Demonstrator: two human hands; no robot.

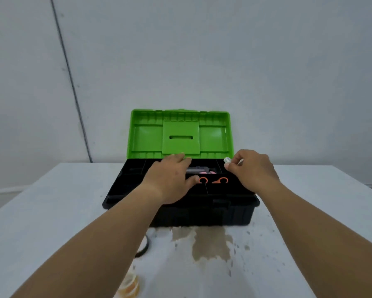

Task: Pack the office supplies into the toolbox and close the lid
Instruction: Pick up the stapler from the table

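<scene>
A black toolbox (234, 214) stands on the table with its green lid (180, 134) raised upright behind it. A black divided tray fills its top; orange-handled scissors (220, 180) lie in the tray, with something pink and grey behind them. My left hand (170, 179) rests flat over the tray's middle, fingers spread, thumb beside an orange scissor loop. My right hand (253, 168) hovers above the tray's right side, pinching a small white object (227, 160) between thumb and fingers. What that object is cannot be told.
On the white table (51, 222) near me lie a black-rimmed roll of tape (143, 246), partly under my left forearm, and a clear yellowish tape roll (130, 284). A brown stain (210, 244) spreads before the toolbox. A grey wall stands close behind.
</scene>
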